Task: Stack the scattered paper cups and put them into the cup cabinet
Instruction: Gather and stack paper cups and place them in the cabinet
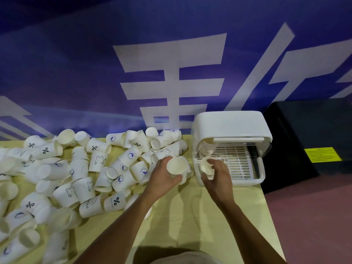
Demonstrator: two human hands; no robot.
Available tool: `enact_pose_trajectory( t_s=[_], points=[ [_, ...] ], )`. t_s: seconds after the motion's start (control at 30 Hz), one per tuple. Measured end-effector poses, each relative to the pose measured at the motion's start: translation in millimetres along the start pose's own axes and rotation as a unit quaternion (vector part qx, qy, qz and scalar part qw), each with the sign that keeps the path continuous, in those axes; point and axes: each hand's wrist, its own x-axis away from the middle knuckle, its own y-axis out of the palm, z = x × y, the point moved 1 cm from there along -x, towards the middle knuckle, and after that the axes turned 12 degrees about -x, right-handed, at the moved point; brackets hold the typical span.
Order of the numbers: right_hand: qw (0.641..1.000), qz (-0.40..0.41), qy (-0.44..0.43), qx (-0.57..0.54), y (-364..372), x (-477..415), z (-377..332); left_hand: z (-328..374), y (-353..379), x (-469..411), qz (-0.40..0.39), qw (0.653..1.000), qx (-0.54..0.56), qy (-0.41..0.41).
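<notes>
Several white paper cups [99, 164] with printed logos lie scattered over the left and middle of the yellow table [190, 216]. My left hand [162, 178] grips one upright cup [177, 165] by its side, just left of the white cup cabinet [230, 126]. My right hand [217, 176] holds another cup [206, 164] at the cabinet's open front, over its slotted white tray [236, 161]. A stack of cups [206, 148] lies inside at the cabinet's left.
The cabinet stands at the table's right end, with its lid raised. A black box [308, 138] with a yellow label stands right of it, beyond the table edge. A blue wall with white lettering rises behind. Reddish floor shows at the right.
</notes>
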Motion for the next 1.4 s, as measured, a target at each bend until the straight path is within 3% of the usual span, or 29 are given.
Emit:
enact_pose_trajectory(
  t_s=[0.1,0.2,0.5,0.7,0.97,1.17,1.3,1.4],
  points=[
    [0.995,-0.085,-0.003,-0.045,15.6,5.8,-11.6,8.8,-2.2,-2.4,0.009,0.999,0.022,0.021],
    [0.99,-0.113,-0.021,-0.084,25.8,4.6,-27.1,17.0,-6.5,-3.5,0.012,0.998,0.05,0.033],
    [0.992,-0.033,0.019,-0.123,13.6,-4.8,-35.2,29.5,-13.6,-0.3,0.007,0.996,0.08,0.037],
    [0.991,0.029,0.066,-0.117,-10.8,-8.1,-16.7,8.3,-10.6,7.6,0.015,0.999,0.029,0.034],
    [0.993,0.043,0.083,-0.078,-10.9,-14.0,0.9,-9.8,-8.9,11.8,-0.001,1.0,-0.008,0.018],
    [0.994,-0.006,0.112,-0.003,-8.5,-14.2,-0.7,-12.1,-12.8,11.9,-0.01,1.0,-0.011,0.013],
    [0.999,0.016,0.024,0.023,-4.1,-5.6,-18.8,-11.2,-22.1,16.8,-0.002,1.0,-0.003,0.009],
    [0.997,-0.078,-0.024,0.006,21.3,-0.6,-43.0,-17.5,-36.6,31.3,0.014,1.0,-0.001,0.006]
  ],
)
